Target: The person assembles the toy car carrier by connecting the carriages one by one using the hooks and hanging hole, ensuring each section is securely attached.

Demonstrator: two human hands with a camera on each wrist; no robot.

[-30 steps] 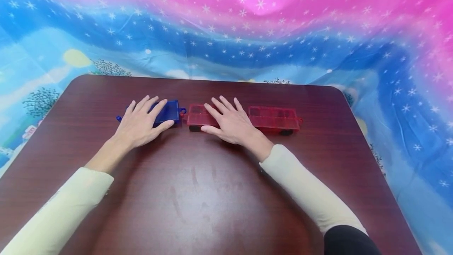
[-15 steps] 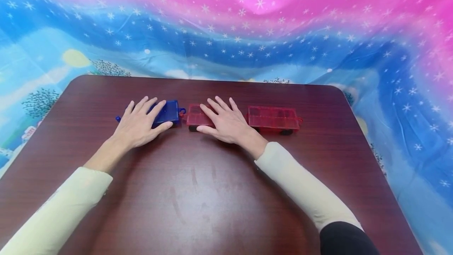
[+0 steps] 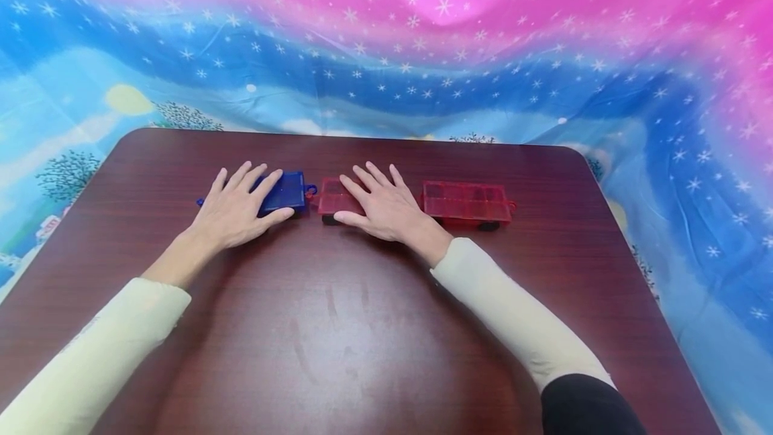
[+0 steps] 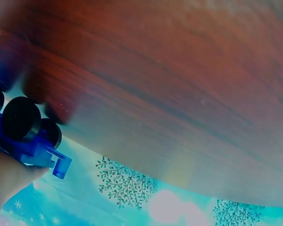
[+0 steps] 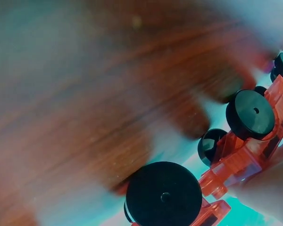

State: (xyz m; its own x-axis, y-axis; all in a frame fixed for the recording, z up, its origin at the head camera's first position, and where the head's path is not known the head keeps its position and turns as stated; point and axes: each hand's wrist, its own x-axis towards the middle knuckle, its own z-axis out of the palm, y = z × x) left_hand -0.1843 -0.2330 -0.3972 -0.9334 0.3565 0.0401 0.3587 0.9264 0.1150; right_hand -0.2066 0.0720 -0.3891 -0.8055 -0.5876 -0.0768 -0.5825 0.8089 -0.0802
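A toy train stands in a row near the table's far side. At its left end is a blue toy wagon (image 3: 294,188), partly hidden under my left hand (image 3: 229,215), whose fingers lie straight and spread over it. A small hook (image 3: 311,189) sits between it and a see-through red wagon (image 3: 331,196). My right hand (image 3: 389,209) rests flat over this red wagon, fingers spread, thumb along its near side. Farther right stands another red wagon (image 3: 468,201), untouched. Black wheels (image 4: 21,118) show under the blue wagon in the left wrist view; black wheels (image 5: 251,114) on red frames fill the right wrist view.
The dark brown table (image 3: 338,341) extends toward me, with rounded far corners. Behind it hangs a pink and blue cloth (image 3: 386,52) printed with snowflakes.
My right hand has slid a little to the left over the red wagon, baring more of the gap beside the right wagon. My left hand has barely shifted left. The wagons keep their places.
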